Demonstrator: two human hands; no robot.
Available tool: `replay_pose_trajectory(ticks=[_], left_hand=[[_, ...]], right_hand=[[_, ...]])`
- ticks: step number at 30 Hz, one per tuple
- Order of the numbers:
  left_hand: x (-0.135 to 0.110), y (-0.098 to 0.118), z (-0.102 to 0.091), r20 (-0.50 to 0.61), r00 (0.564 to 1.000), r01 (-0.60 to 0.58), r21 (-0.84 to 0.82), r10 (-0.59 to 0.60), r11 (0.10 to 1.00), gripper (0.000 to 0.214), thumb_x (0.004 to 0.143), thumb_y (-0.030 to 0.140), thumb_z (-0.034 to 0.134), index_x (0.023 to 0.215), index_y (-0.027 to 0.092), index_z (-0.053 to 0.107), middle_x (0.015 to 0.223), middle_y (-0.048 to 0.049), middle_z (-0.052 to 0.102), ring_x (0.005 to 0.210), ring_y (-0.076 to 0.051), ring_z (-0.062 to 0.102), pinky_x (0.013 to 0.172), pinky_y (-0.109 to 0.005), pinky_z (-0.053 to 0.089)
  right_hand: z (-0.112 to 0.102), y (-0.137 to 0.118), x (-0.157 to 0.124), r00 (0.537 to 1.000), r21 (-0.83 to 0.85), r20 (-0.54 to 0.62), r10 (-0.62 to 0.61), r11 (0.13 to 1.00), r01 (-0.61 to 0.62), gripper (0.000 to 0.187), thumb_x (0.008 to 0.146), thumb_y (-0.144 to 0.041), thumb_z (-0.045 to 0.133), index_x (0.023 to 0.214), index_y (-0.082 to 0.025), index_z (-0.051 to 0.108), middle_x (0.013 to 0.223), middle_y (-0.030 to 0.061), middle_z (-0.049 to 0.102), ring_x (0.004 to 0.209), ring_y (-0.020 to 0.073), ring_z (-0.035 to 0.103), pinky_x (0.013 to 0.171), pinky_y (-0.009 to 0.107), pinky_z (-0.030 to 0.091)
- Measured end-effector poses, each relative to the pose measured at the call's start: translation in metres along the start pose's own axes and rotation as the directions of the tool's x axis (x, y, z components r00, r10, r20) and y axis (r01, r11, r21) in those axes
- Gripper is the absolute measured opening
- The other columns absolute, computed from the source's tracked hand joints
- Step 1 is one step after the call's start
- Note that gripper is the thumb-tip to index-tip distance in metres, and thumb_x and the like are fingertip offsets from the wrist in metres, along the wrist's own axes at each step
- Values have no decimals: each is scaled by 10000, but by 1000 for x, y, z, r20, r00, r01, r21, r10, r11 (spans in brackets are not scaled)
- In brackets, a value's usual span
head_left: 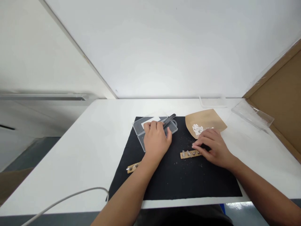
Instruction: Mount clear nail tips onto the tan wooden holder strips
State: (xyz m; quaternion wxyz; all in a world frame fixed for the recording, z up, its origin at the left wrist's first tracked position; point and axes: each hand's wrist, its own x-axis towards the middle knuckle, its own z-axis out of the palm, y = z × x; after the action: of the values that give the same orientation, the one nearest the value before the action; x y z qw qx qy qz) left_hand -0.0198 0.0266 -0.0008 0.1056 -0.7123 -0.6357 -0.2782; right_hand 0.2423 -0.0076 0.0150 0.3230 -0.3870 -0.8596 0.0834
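Observation:
My left hand (155, 138) rests over an open clear plastic case (141, 138), its thumb spread from the curled fingers; the fingertips are partly hidden. A black-handled tool (170, 119) lies across the case beside those fingers, its lower end out of sight. My right hand (213, 147) is closed in a pinch above a small wooden strip (185, 155) bearing several metal studs and clear bits. What the pinch holds is too small to name. Another wooden strip (132, 168) with metal pieces is partly covered by my left forearm.
A brown paper sheet (211, 116) carries a pile of small white pieces (197, 129). Everything sits on or near a black mat (178, 183). Clear plastic lids (254, 114) lie at the right by a cardboard panel (282, 84). A white cable (70, 197) crosses the front left.

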Motion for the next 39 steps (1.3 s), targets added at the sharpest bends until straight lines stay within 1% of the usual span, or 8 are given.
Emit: replay_pose_trajectory(ticks=[7, 12, 18, 25, 28, 34, 36, 39], left_hand=[[0, -17, 11, 121, 993, -33, 131, 17, 991, 283, 993, 345, 588, 1057, 115, 740, 1010, -203, 686, 1104, -397, 552, 964, -557, 512], [-2, -21, 17, 144, 989, -46, 111, 30, 993, 250, 1012, 310, 560, 1032, 146, 748, 978, -198, 697, 1063, -388, 557, 930, -558, 514], [-1, -17, 15, 178, 984, -9, 112, -11, 994, 271, 1034, 272, 539, 1138, 103, 724, 1054, -213, 673, 1051, -388, 591, 956, -571, 518], [2, -2, 0, 142, 984, 101, 18, -102, 995, 255, 1083, 219, 462, 1204, 130, 668, 1176, -174, 622, 961, -311, 699, 681, -359, 568], [2, 5, -5, 57, 994, 97, -62, -93, 993, 237, 1086, 225, 461, 1232, 141, 627, 1178, -172, 611, 934, -297, 709, 637, -346, 566], [0, 13, -10, 11, 999, 39, -170, -38, 985, 201, 1091, 228, 444, 1219, 157, 581, 1163, -164, 615, 949, -285, 695, 626, -338, 563], [0, 14, -10, -11, 1000, 17, -200, -20, 980, 188, 1088, 228, 448, 1214, 169, 574, 1161, -158, 612, 949, -277, 693, 639, -335, 565], [-1, 13, -9, -36, 999, -6, -225, -2, 974, 168, 1081, 229, 464, 1205, 184, 568, 1151, -146, 609, 954, -270, 694, 654, -331, 568]], right_hand=[[-23, 22, -1, 953, -210, -249, 172, 951, -227, 221, 1053, -373, 645, 881, -241, 689, 794, 16, 694, 796, 214, 645, 842, 406, 414], [-47, 34, -4, 797, -177, -450, 402, 835, -521, 270, 1026, -480, 611, 922, -248, 704, 794, 31, 683, 758, 220, 639, 783, 374, 509], [-73, 53, -9, 655, -162, -601, 458, 732, -661, 213, 961, -424, 661, 918, -222, 711, 791, 20, 702, 728, 184, 641, 705, 312, 489], [-96, 80, -24, 507, -173, -629, 590, 529, -830, 175, 905, -403, 680, 902, -235, 727, 809, 10, 736, 711, 173, 651, 718, 316, 453], [-100, 88, -28, 442, -165, -638, 631, 449, -878, 186, 898, -403, 663, 932, -233, 729, 857, 41, 765, 752, 209, 665, 717, 345, 441], [-114, 104, -39, 364, -206, -499, 786, 300, -931, 175, 851, -363, 685, 951, -240, 758, 947, 76, 803, 818, 248, 663, 725, 384, 429], [-123, 106, -45, 364, -227, -471, 803, 289, -930, 180, 844, -370, 696, 957, -254, 773, 948, 75, 803, 834, 258, 665, 722, 390, 434], [-134, 105, -55, 492, -286, -452, 744, 401, -870, 177, 860, -395, 697, 989, -297, 768, 939, 37, 796, 813, 236, 675, 729, 385, 452]])
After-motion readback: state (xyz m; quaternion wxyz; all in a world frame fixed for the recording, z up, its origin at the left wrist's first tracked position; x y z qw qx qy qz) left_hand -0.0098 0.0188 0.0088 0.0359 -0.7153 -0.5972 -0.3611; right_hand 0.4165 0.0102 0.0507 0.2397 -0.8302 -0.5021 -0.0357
